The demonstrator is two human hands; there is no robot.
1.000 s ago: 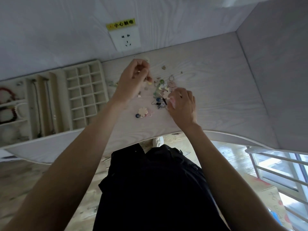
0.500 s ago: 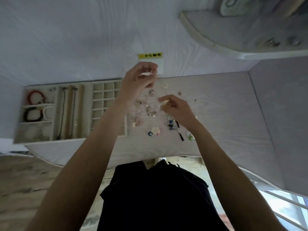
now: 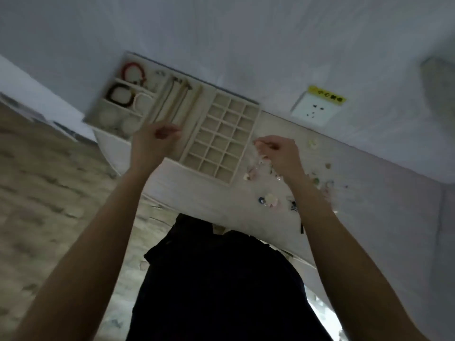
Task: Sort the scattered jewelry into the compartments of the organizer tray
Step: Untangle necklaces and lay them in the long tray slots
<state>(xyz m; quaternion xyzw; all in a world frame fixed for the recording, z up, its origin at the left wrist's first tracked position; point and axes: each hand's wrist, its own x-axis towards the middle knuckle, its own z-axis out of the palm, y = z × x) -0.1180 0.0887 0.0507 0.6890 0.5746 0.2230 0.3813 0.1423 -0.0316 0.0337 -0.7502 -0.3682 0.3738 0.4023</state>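
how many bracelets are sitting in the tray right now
3 can be made out in the beige organizer tray, all at its left end: a red beaded bracelet, a dark beaded bracelet below it, and a white bangle beside that. Blur may hide others.

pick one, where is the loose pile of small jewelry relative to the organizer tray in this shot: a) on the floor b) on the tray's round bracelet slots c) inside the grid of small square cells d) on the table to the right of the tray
d: the scattered jewelry lies on the table beyond the right edge of the organizer tray, whose small grid cells look empty.
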